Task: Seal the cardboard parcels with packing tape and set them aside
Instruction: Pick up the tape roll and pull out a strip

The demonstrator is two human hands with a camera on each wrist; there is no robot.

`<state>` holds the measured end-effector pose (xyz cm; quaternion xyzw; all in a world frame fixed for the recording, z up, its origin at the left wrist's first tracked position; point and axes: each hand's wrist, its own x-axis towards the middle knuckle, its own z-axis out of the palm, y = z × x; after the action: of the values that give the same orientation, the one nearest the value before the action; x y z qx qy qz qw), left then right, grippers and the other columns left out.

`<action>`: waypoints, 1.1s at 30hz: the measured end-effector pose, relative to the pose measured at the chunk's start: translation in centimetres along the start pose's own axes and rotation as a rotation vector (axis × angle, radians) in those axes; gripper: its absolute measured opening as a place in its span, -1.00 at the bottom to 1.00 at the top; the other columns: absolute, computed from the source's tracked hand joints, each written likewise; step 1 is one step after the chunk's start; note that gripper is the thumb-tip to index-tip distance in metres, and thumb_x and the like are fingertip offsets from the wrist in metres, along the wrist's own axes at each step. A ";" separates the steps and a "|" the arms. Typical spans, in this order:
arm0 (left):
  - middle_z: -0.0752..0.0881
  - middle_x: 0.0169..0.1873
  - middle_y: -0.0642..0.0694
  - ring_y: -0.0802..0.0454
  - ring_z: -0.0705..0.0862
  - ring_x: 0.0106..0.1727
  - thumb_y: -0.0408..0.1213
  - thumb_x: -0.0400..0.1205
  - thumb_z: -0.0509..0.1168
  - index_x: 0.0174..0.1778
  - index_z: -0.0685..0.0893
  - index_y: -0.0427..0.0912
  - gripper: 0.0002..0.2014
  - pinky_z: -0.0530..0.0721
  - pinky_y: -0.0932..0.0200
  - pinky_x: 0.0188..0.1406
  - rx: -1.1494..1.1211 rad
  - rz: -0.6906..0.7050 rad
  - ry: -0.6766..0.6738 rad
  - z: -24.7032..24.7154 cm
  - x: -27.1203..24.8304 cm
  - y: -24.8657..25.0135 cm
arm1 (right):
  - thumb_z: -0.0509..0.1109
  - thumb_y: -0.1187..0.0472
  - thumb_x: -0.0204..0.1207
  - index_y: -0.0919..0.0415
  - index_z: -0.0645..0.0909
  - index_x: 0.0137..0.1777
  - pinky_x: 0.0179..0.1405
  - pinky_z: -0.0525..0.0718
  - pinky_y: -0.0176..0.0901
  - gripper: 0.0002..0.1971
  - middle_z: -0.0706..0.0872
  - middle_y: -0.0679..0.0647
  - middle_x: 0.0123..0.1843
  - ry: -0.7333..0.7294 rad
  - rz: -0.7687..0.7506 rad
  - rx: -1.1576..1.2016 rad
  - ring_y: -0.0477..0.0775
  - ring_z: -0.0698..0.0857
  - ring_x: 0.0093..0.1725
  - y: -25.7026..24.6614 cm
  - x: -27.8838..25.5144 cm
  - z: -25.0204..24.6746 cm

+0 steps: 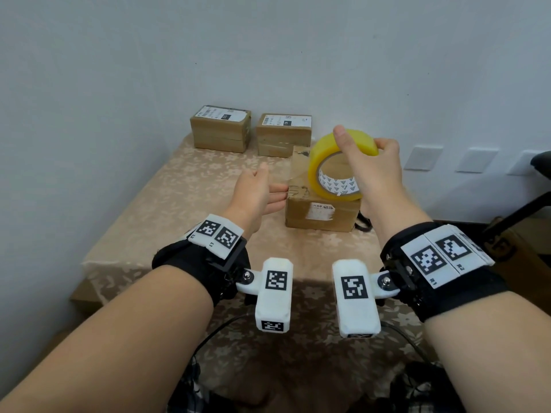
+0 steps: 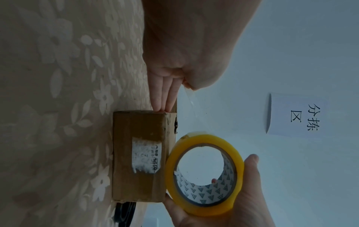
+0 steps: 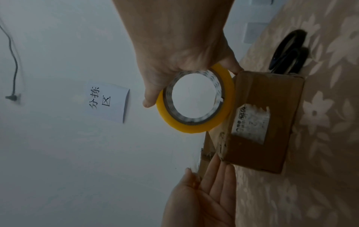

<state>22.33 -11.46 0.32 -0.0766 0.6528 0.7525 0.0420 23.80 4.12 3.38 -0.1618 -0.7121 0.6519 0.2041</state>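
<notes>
On the table (image 1: 179,186), going left to right: two labelled parcels (image 1: 220,128) by the wall, then the left hand (image 1: 253,192), fingers straight, touching a third parcel (image 1: 322,210). Right hand (image 1: 369,174) grips the yellow tape roll (image 1: 328,162) on top. Only the wrist views catch the wall sign (image 2: 299,116); the scissors (image 3: 287,53) are half hidden behind the box.

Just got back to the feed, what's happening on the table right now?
A person is taping the near parcel. The right hand holds the yellow tape roll over the box top, with a clear strip pulled out toward the left hand, whose straight fingers press on the box's left edge. Two labelled parcels sit by the wall; scissors lie behind the box.
</notes>
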 end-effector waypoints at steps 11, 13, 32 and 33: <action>0.73 -0.06 -0.28 -0.04 0.76 -0.12 -0.07 0.77 0.03 0.15 0.42 -0.15 -0.77 0.76 0.15 -0.13 0.041 0.049 -0.017 -0.6 -0.1 -0.1 | 0.56 -0.35 0.20 0.04 0.38 0.33 -0.16 0.49 -0.27 -0.19 0.59 -0.03 0.17 0.041 0.011 0.070 -0.05 0.60 0.11 0.3 0.2 1.1; 0.72 -0.11 -0.20 0.02 0.74 -0.12 -0.09 0.76 0.10 0.01 0.49 -0.20 -0.77 0.73 0.19 -0.10 0.068 0.066 -0.030 -0.9 0.3 -0.3 | 0.56 -0.35 0.21 0.03 0.36 0.35 -0.18 0.47 -0.28 -0.19 0.58 -0.05 0.16 0.028 0.009 0.048 -0.07 0.58 0.10 0.3 0.2 1.4; 0.65 -0.42 -0.11 0.14 0.55 -0.49 -0.30 0.68 0.29 -0.29 0.53 -0.23 -0.79 0.56 0.37 -0.56 0.293 0.173 0.090 -2.4 0.7 0.2 | 0.57 -0.21 0.16 -0.04 0.32 0.35 0.06 0.52 -0.02 -0.21 0.35 0.03 0.21 0.042 -0.164 -0.425 0.20 0.49 0.27 -1.2 0.5 0.1; 0.65 -0.42 -0.11 0.13 0.54 -0.49 -0.31 0.68 0.29 -0.30 0.51 -0.20 -0.78 0.56 0.37 -0.56 0.296 0.167 0.092 -2.4 0.8 0.1 | 0.57 -0.21 0.16 -0.04 0.32 0.36 0.06 0.51 -0.02 -0.21 0.34 0.04 0.22 0.046 -0.163 -0.444 0.21 0.48 0.29 -1.1 0.6 0.0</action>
<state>21.71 -13.83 -0.03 -0.0494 0.7617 0.6448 -0.0398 23.30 4.26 4.57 -0.1592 -0.8439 0.4570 0.2316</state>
